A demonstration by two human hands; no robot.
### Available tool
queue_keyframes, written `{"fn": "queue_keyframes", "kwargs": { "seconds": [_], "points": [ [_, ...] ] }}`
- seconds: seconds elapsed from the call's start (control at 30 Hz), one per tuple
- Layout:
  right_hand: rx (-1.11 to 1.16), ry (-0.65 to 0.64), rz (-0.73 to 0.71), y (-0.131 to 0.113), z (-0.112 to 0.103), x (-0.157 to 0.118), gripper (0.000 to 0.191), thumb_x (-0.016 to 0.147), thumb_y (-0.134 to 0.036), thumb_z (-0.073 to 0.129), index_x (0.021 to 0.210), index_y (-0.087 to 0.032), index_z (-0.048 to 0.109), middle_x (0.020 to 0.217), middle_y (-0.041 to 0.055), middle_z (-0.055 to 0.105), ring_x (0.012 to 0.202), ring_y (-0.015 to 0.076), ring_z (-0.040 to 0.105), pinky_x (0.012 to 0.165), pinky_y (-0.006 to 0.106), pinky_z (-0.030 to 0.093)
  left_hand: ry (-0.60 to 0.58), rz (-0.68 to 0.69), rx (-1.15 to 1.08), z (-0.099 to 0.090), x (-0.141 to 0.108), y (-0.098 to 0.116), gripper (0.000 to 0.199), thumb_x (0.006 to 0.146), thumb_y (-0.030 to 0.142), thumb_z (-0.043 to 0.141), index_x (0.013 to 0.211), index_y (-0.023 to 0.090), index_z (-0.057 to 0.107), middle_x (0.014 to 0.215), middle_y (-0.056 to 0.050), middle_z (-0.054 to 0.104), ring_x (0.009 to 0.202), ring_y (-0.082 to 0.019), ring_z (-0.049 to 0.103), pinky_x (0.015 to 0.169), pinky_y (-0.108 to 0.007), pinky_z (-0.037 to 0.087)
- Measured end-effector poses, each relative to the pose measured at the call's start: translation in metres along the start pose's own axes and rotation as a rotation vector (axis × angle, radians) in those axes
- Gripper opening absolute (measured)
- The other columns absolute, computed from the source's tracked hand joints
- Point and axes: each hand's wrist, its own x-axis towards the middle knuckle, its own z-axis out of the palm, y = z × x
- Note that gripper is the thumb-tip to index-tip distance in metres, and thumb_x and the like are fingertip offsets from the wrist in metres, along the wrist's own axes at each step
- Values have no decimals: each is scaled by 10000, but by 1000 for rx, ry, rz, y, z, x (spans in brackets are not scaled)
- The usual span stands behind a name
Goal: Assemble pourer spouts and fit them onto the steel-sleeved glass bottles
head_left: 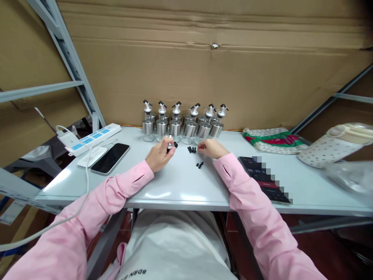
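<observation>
My left hand [160, 154] is closed around a small white and black bottle pourer [169, 144], partly hidden by the fingers. My right hand [212, 148] is at table height, fingers curled and pinched; whatever lies between the fingertips is too small to make out. Just left of those fingertips is a small row of black plastic pieces [192, 149]. Closer to me lie a few more tiny black pieces [199, 165]. Behind both hands stand several glass bottles with steel sleeves [175, 127], the front ones topped by white pourers with black levers [176, 105].
On the left are a power strip [94, 138], a white charger with a cable, and a phone [110, 158]. To the right lie another phone [264, 179] showing a timer, a patterned cloth pouch [274, 140], a dotted flask [332, 146] and a clear plastic bag [349, 177]. Cardboard [186, 74] walls the back.
</observation>
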Motion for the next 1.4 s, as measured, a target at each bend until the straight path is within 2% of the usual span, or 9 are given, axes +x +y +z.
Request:
{"fn": "queue_keyframes", "kwargs": {
  "seconds": [0.07,0.13,0.23,0.33,0.5,0.63,1.0,1.23,1.4],
  "points": [
    [177,54,-19,-4,-5,-2,101,715,-166,540,725,-145,639,697,50,667,647,138,584,650,244,405,33,-39,-70,1,-2,0,156,846,234,407,950,220,290,845,11,451,569,-70,447,602,-237,428],
    [493,29,-70,-12,-10,-6,85,718,-208,545,721,-143,599,663,36,650,615,126,580,635,246,426,70,-60,-164,3,-2,1,231,812,222,433,957,223,253,856,7,463,588,-74,473,592,-230,428],
    [959,-152,-206,-30,-15,-13,148,697,-284,599,734,-143,574,624,15,633,585,111,577,614,251,450,51,-62,-183,3,0,3,268,786,174,432,1006,206,283,888,-18,494,686,-96,509,644,-239,440],
    [1139,-277,-279,-46,-15,-19,174,651,-277,661,727,-137,590,606,4,630,545,91,557,597,248,456,-58,-10,-56,-1,2,6,196,804,149,390,998,176,409,869,-32,495,747,-121,496,718,-260,437],
    [1198,-214,-256,-56,-13,-20,163,632,-247,696,711,-134,610,576,-15,618,534,72,541,591,230,447,-205,70,23,-4,3,10,211,874,252,367,1021,138,468,964,-87,486,839,-159,502,788,-289,437],
    [1241,-118,-237,-55,-12,-18,163,635,-261,696,718,-141,623,573,-21,612,550,72,544,600,229,445,-238,132,108,-1,3,8,230,905,304,343,938,133,492,955,-97,507,837,-174,511,780,-301,436],
    [1213,59,-112,-64,-1,-17,302,531,-314,765,725,-142,609,602,-25,593,554,77,522,587,246,443,-148,110,303,-1,4,5,231,905,306,358,874,132,506,900,-86,538,785,-185,517,719,-314,428],
    [1139,197,-60,-62,3,-15,329,579,-380,722,777,-129,646,640,20,626,565,100,537,585,260,461,-150,33,224,1,2,6,199,894,293,380,982,143,479,905,-74,531,804,-181,536,736,-314,444],
    [1096,181,-116,-58,0,-16,339,602,-391,704,807,-124,662,663,26,634,564,100,538,595,265,474,-60,-98,92,3,0,3,204,868,344,435,961,163,420,854,-46,548,761,-165,570,682,-293,460]
  ]
}}
